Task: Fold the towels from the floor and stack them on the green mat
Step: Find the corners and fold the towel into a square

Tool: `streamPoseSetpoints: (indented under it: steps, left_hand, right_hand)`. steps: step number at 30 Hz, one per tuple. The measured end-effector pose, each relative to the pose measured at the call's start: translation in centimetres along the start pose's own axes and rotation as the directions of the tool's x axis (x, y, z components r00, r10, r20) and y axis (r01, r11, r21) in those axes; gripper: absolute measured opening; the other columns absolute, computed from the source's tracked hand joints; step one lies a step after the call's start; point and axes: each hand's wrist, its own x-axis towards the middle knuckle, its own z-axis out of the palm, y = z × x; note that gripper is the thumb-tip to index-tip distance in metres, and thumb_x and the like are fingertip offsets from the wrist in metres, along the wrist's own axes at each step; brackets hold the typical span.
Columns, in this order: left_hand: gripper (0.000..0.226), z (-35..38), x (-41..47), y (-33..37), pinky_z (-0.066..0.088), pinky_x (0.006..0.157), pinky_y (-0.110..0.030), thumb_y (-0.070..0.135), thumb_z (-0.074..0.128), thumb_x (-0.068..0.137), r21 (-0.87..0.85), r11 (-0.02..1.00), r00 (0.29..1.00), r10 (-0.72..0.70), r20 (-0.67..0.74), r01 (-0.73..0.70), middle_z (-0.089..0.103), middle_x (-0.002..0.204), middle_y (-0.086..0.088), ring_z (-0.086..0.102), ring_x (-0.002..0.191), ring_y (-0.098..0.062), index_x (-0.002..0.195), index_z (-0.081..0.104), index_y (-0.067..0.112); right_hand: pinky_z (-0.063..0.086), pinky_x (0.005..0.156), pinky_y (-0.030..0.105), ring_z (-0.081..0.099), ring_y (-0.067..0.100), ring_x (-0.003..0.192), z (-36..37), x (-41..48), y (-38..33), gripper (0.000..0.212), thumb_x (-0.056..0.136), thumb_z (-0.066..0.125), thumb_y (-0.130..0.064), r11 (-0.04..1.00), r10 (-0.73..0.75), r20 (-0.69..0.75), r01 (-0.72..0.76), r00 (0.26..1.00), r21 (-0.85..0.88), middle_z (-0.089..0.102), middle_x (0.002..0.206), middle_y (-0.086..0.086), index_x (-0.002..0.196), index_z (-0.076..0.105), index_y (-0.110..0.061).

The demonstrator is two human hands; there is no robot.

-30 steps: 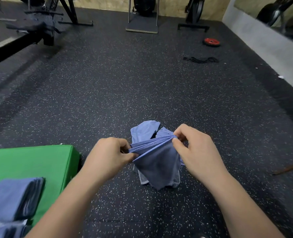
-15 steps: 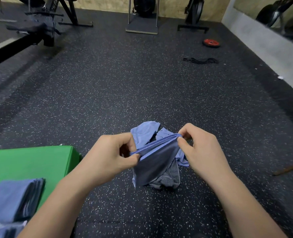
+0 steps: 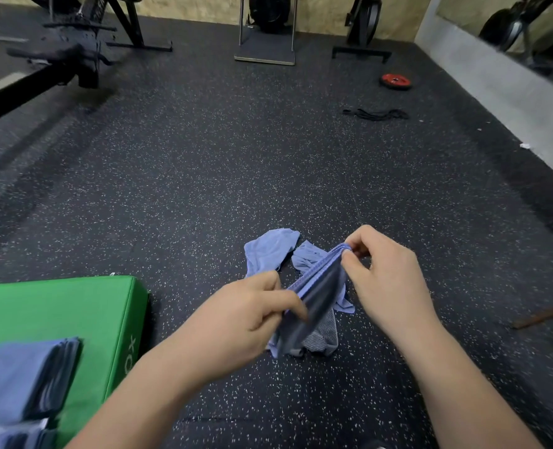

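Note:
I hold a folded blue towel in the air over the speckled floor. My left hand pinches its near lower corner and my right hand pinches its far upper corner, so the folded edge runs slanted between them. Beneath it more crumpled blue towels lie on the floor, along with a grey-striped one. The green mat lies at lower left, and a stack of folded blue towels sits on its near part.
Gym machines stand along the far wall and at the upper left. A red weight plate and a black strap lie on the floor far right. A brown stick lies at right, near a grey ledge.
The towel's top edge has tilted: my right hand rose and moved right, my left hand dropped lower and toward me. The towel hangs narrower between them.

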Motion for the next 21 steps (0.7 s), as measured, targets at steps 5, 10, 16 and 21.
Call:
streamPoseSetpoints:
  steps: [5,10,16,21]
  left_hand:
    - [0.019,0.7,0.2,-0.1,0.047,0.071,-0.026,0.030,0.046,0.093,0.073,0.997,0.996,-0.022,-0.088,0.028,0.054,0.092,0.014,0.054,0.077,-0.003,0.101,0.063,0.035]
    - [0.006,0.5,0.0,-0.1,0.046,0.067,-0.027,0.026,0.060,0.091,0.077,0.997,0.987,0.003,-0.161,0.010,0.054,0.082,0.014,0.055,0.073,-0.008,0.091,0.056,0.031]
    - [0.034,0.6,0.4,-1.1,0.052,0.061,-0.037,0.040,0.074,0.091,0.168,0.983,0.934,-0.013,-0.356,0.078,0.054,0.076,0.013,0.053,0.067,-0.012,0.085,0.042,0.029]
    - [0.031,0.4,0.6,-1.9,0.051,0.074,-0.029,0.037,0.079,0.095,-0.022,0.980,0.862,-0.183,-0.473,0.197,0.067,0.087,0.021,0.065,0.080,-0.006,0.115,0.055,0.038]
  right_hand:
    - [0.051,0.070,0.037,0.058,0.005,0.070,0.0,-0.1,0.0,0.009,0.099,0.061,-0.027,1.000,-0.010,0.002,0.010,1.000,-0.011,0.068,0.088,-0.014,0.090,0.060,-0.029]
    - [0.052,0.072,0.041,0.057,0.007,0.070,0.1,-0.1,-0.1,0.008,0.099,0.060,-0.028,1.000,-0.015,0.043,0.014,0.999,0.008,0.068,0.092,-0.012,0.091,0.059,-0.029]
    - [0.053,0.074,0.043,0.059,0.007,0.075,0.0,-0.2,-0.2,0.010,0.099,0.060,-0.026,0.999,-0.006,0.049,0.005,0.999,0.033,0.067,0.090,-0.012,0.090,0.057,-0.029]
    - [0.053,0.073,0.039,0.059,0.008,0.076,-0.2,-0.1,-0.1,0.012,0.100,0.061,-0.023,0.996,0.001,0.061,-0.006,0.998,0.085,0.066,0.084,-0.012,0.089,0.058,-0.028]
